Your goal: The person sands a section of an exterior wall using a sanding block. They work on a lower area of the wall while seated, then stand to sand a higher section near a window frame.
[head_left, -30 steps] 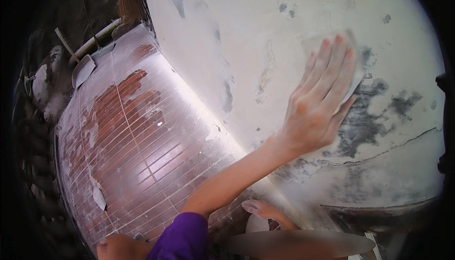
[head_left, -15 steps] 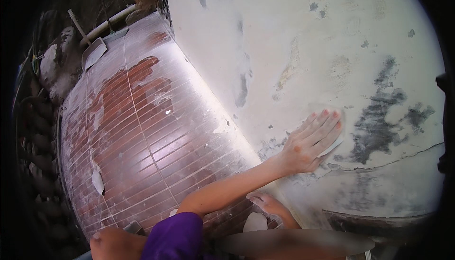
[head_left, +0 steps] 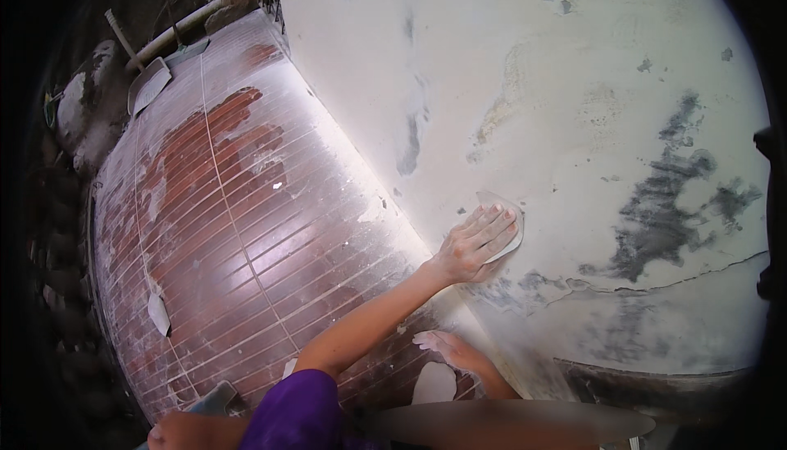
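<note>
Rubbing stroke: The left hand (head_left: pixel 475 245) seems to be rubbing a pale sheet (head_left: pixel 513 243) over a whitish wall (head_left: pixel 557 147). Steady, even pressure through straight fingers should serve best; digging in with the tips could gouge the surface, and a loose edge could fold.
Left grip: Not clenched; the fingers lie nearly straight and close together, pinning the sheet to the wall.
Sheet: Thin, whitish, with a curved right edge; it peeks out above and to the right of the fingers. Its underside is hidden.
Sheet's place: Low on the wall, near the seam with the tiled floor (head_left: pixel 270 278), left of a dark grey patch (head_left: pixel 656 220).
Right hand: Dusty and low, near a pale rounded thing (head_left: pixel 434 384); whether it grasps anything cannot be told.
Floor: Reddish, filmed with white dust, a dustpan (head_left: pixel 152 85) at its far left.
</note>
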Available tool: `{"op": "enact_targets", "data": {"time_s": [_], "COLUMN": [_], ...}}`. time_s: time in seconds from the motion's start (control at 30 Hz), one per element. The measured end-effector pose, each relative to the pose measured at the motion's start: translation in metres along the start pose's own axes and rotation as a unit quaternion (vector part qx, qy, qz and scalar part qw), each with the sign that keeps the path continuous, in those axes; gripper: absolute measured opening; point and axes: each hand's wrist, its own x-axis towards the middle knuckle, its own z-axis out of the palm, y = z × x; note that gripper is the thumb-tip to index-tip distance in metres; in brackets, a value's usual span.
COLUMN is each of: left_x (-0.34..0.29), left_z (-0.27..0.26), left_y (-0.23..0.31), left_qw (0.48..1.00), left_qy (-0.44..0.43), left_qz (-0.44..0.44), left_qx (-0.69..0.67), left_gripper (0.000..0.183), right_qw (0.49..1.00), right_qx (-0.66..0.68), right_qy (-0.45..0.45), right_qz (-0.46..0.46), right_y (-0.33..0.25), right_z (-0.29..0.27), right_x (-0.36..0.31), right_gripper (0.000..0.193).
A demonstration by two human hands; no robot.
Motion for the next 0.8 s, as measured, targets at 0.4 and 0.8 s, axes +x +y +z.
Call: {"op": "enact_targets", "data": {"time_s": [0.4,0.8], "left_x": [0.161,-0.015], "left_z": [-0.001,-0.007], "left_y": [0.042,0.005], "left_qw": [0.997,0.990], "left_qy": [0.031,-0.033], "left_qz": [0.048,-0.132], "left_qx": [-0.053,0.037], "left_gripper": [0.056,0.058], "right_qw": [0.996,1.000], "right_qx": [-0.063,-0.023], "right_qy": [0.021,-0.002], "right_qz": [0.055,0.019], "right_y": [-0.018,0.002], "right_z": [0.008,0.009], "right_x": [0.008,-0.002], "right_gripper": [0.062,0.051]}}
